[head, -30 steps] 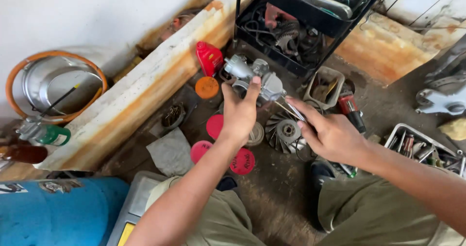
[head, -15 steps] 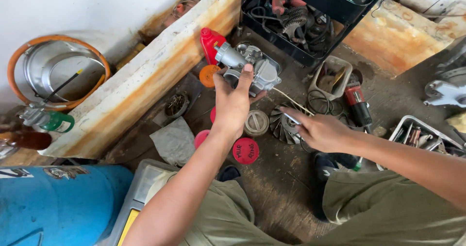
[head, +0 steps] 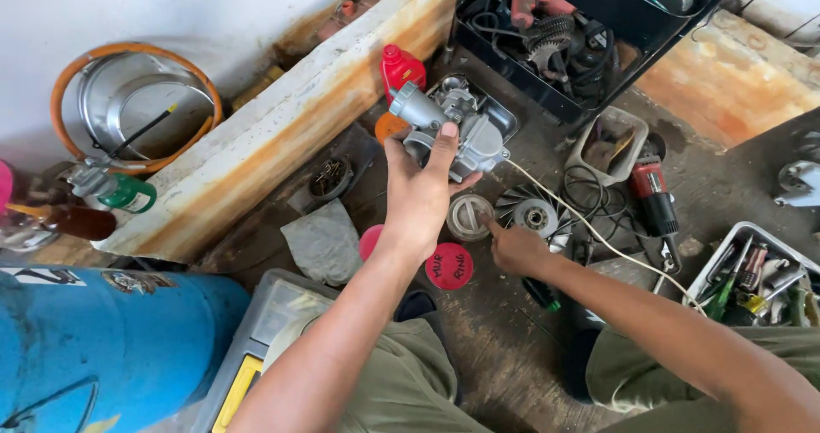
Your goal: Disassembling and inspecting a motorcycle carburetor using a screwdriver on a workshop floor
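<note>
Hands busy over the messy floor.
Our left hand holds a metal engine part tight; our right hand points one finger at a round lid.

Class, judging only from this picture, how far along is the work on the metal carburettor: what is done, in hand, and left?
Done: the carburettor is off any machine and lifted clear of the floor. In hand: the left hand has it in its grip, while the right hand reaches down beside a round clear lid and a finned metal wheel. Left: loose parts and the tool tray lie unsorted.
</note>
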